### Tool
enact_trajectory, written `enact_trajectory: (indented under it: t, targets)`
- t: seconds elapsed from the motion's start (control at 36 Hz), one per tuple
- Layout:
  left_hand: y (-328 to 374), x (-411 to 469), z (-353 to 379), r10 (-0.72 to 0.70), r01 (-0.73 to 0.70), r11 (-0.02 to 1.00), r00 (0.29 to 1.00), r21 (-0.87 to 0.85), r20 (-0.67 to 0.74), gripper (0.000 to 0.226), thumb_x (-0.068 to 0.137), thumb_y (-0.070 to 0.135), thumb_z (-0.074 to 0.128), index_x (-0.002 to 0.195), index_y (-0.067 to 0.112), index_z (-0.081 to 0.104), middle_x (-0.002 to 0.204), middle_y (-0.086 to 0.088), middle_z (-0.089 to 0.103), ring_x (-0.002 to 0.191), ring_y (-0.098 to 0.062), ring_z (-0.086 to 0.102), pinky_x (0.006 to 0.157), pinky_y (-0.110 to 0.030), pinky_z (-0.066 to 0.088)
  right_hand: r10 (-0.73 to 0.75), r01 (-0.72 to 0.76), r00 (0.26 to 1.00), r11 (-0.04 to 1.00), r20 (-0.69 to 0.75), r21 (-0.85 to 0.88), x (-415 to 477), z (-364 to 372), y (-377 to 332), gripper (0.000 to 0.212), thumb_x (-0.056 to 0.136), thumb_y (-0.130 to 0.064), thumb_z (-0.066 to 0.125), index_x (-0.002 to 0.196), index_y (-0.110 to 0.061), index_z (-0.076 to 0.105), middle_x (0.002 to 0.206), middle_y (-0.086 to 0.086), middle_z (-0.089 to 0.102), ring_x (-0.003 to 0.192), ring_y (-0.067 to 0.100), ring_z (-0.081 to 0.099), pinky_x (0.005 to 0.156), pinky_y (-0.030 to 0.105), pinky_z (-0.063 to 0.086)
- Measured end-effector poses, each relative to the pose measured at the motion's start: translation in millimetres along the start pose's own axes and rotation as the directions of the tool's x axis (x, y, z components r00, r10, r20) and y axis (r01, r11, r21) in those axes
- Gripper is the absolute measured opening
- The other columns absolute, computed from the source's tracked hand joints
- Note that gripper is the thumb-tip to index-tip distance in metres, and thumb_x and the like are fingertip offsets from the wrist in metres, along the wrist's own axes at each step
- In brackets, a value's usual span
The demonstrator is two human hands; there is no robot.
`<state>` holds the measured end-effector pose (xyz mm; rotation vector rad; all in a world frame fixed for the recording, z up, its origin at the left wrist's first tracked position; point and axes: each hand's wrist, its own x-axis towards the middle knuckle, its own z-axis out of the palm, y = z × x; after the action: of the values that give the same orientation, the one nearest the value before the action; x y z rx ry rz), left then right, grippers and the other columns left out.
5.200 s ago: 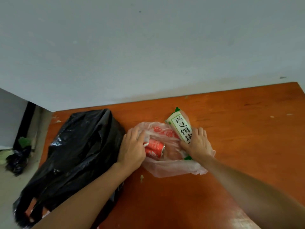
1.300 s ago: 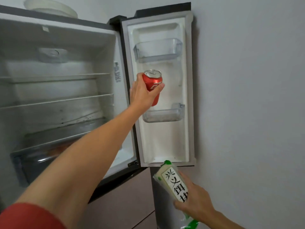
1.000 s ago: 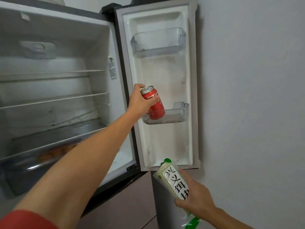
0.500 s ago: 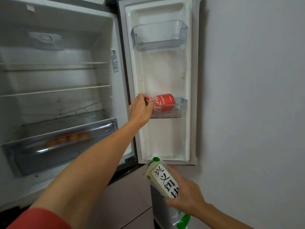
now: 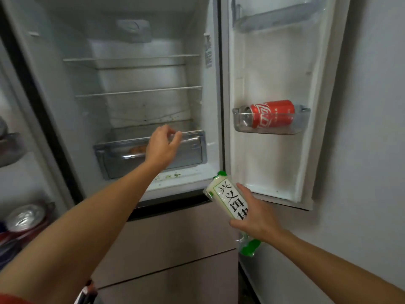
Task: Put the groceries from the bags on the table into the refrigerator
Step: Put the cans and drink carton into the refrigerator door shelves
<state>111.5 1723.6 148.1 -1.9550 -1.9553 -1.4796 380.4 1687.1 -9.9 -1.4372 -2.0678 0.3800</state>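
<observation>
Open refrigerator (image 5: 140, 40): left hand (image 5: 163, 145) loosely curled at drawer (image 5: 190, 150) rim, right hand (image 5: 255, 216) grips packet (image 5: 225, 194)

my left hand (image 5: 163, 148) curls at the crisper drawer's (image 5: 122, 165) top edge; my right hand (image 5: 256, 216) grips a white-and-green packet (image 5: 221, 194); a red cola can (image 5: 271, 114) lies sideways in the door bin (image 5: 301, 126).

Home kitchen, as far as I can see from here. Household refrigerator (image 5: 142, 106) stands open across centre frame: glass shelves (image 5: 135, 92), crisper drawer (image 5: 192, 150), green food crumbs (image 5: 168, 176) on its floor. Soda can (image 5: 272, 114) lies in a door bin (image 5: 303, 121), right of centre. Plain painted wall (image 5: 372, 128) at far right.
</observation>
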Motion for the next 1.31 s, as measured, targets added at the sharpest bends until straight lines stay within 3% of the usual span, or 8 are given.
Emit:
enact_trajectory:
  t: [0.31,0.42,0.61,0.81,0.92,1.06,1.19,1.31]
  targets:
    - [-138,-8,-103,-0.219,0.242,0.895,0.970,0.375,-0.102,0.020,0.094,0.026,0.059,0.104,0.009,0.061,0.098,-0.007,0.058,0.086,-0.019,0.053,0.071,-0.032,0.037,-0.234,0.239,0.969,0.968,-0.073,0.077,121,44,-109,0.109,0.068,-0.049,0.082,0.149,-0.045,0.010,0.101,-0.012,0.055,0.073,0.003,0.059,0.057,0.025,0.057]
    - [-180,10,-116,-0.200,0.224,0.850,0.975,0.476,-0.101,0.026,0.091,0.033,0.061,0.106,0.011,0.061,0.108,-0.010,0.061,0.097,-0.028,0.059,0.077,-0.036,0.046,-0.258,0.269,0.961,0.958,-0.102,0.104,177,59,-152,0.108,0.066,-0.047,0.083,0.149,-0.043,0.014,0.101,-0.009,0.058,0.075,0.008,0.060,0.053,0.022,0.050]
    - [-222,54,-110,-0.200,0.203,0.808,0.977,0.553,-0.066,0.032,0.091,0.033,0.058,0.113,0.010,0.058,0.117,-0.014,0.056,0.106,-0.032,0.054,0.087,-0.040,0.047,-0.173,0.202,0.976,0.941,-0.130,0.270,268,89,-220,0.092,0.065,-0.047,0.084,0.142,-0.037,0.034,0.111,-0.006,0.062,0.089,0.020,0.064,0.072,0.044,0.059]
    - [-254,89,-89,-0.153,0.148,0.782,0.987,0.606,-0.044,0.031,0.093,0.030,0.053,0.114,0.007,0.056,0.120,-0.017,0.053,0.109,-0.034,0.050,0.089,-0.042,0.045,-0.049,0.048,0.999,0.889,-0.009,0.455,350,116,-259,0.077,0.067,-0.043,0.084,0.134,-0.032,0.048,0.108,-0.004,0.063,0.093,0.021,0.062,0.073,0.033,0.053]
    - [-274,109,-76,-0.131,0.167,0.761,0.986,0.627,-0.103,0.028,0.094,0.026,0.050,0.111,0.006,0.057,0.117,-0.017,0.054,0.106,-0.033,0.050,0.087,-0.040,0.041,-0.003,-0.034,0.997,0.893,0.082,0.448,402,134,-276,0.071,0.068,-0.049,0.082,0.129,-0.025,0.053,0.110,0.000,0.065,0.095,0.024,0.064,0.087,0.042,0.055]
    - [-298,138,-57,-0.060,0.152,0.743,0.985,0.652,-0.161,0.024,0.094,0.023,0.052,0.106,0.004,0.059,0.111,-0.019,0.056,0.100,-0.035,0.052,0.085,-0.040,0.041,0.017,-0.111,0.979,0.880,0.203,0.463,465,162,-300,0.076,0.082,-0.042,0.073,0.143,-0.011,0.040,0.139,0.015,0.051,0.119,0.034,0.054,0.098,0.044,0.048]
    - [-328,157,-26,-0.003,0.187,0.745,0.961,0.640,-0.277,0.031,0.093,0.029,0.045,0.087,0.004,0.061,0.088,-0.019,0.059,0.081,-0.037,0.056,0.074,-0.041,0.046,-0.017,-0.116,0.959,0.888,0.284,0.446,524,200,-329,0.050,0.085,-0.032,0.069,0.124,-0.003,0.056,0.115,0.016,0.063,0.081,0.027,0.061,0.064,0.032,0.052]
    - [-349,154,-10,0.067,0.164,0.748,0.946,0.643,-0.318,0.038,0.100,0.031,0.033,0.097,0.007,0.063,0.101,-0.015,0.060,0.094,-0.033,0.054,0.088,-0.041,0.042,-0.095,-0.052,0.947,0.898,0.306,0.438,563,232,-351,0.043,0.088,-0.023,0.061,0.125,-0.002,0.055,0.112,0.012,0.063,0.083,0.025,0.060,0.070,0.030,0.048]
